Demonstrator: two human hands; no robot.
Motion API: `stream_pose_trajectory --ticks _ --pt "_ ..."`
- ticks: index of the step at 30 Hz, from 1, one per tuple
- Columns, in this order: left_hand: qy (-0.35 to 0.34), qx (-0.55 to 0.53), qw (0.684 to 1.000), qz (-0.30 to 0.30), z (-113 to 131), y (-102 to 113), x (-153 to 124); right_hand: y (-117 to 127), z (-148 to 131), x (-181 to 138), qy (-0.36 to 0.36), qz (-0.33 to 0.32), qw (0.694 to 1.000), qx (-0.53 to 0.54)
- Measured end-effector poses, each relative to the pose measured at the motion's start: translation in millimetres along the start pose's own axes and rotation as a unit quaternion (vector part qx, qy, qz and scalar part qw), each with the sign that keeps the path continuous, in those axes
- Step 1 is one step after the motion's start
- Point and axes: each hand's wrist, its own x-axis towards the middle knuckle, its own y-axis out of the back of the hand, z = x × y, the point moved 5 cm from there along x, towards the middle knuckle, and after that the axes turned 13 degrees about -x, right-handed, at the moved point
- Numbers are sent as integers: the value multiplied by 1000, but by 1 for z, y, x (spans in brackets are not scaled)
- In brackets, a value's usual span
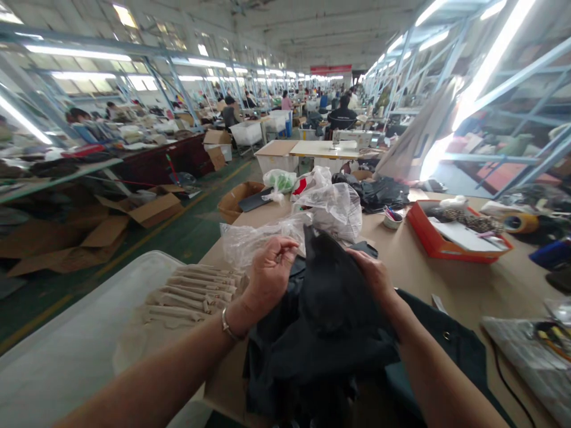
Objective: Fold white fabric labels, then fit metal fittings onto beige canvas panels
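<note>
A dark, nearly black piece of fabric (328,291) stands raised in front of me, its upper corner pointing up. My right hand (373,274) grips its right edge, thumb on the near side. To the left of the fabric, my left hand (273,270) is closed in a pinch, and whatever lies between its fingertips is too small to make out. More dark cloth (285,368) hangs in folds below both hands. Under my right forearm lies a dark green-blue fabric piece (459,351) with a brass-coloured eyelet.
Left of the table, beige fabric pieces (191,291) lie stacked over a white bin (111,321). Clear plastic bags (334,208) stand at the table's far side. A red-orange tray (459,252) sits at right. Cardboard boxes (156,205) and people at machines are beyond.
</note>
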Motion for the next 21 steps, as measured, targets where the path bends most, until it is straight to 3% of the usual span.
stream_pose_trajectory --ticks 3,5,7,9,11,14,16,18,21 --pt "-127 41 991 -28 38 -12 8 21 -25 12 122 -35 990 -60" --pt "-113 84 987 -74 43 -17 16 36 -44 13 223 -33 968 -107" --pt "-9 101 979 -178 27 -25 18 50 -56 12 284 -8 950 -128" --pt "120 56 948 -291 4 -36 3 57 -65 9 324 8 937 -128" --pt "229 -32 914 -334 -16 -46 -20 56 -70 4 348 21 929 -122" --pt "400 -219 851 -260 -39 -57 -58 50 -71 -9 343 61 931 -111" --pt "499 -359 765 -190 -49 -66 -82 46 -70 -22 322 96 937 -98" --pt "550 -450 691 -134 -56 -73 -99 44 -68 -36 297 124 943 -82" --pt "586 -469 654 -93 -66 -77 -111 36 -63 -59 261 99 960 -34"
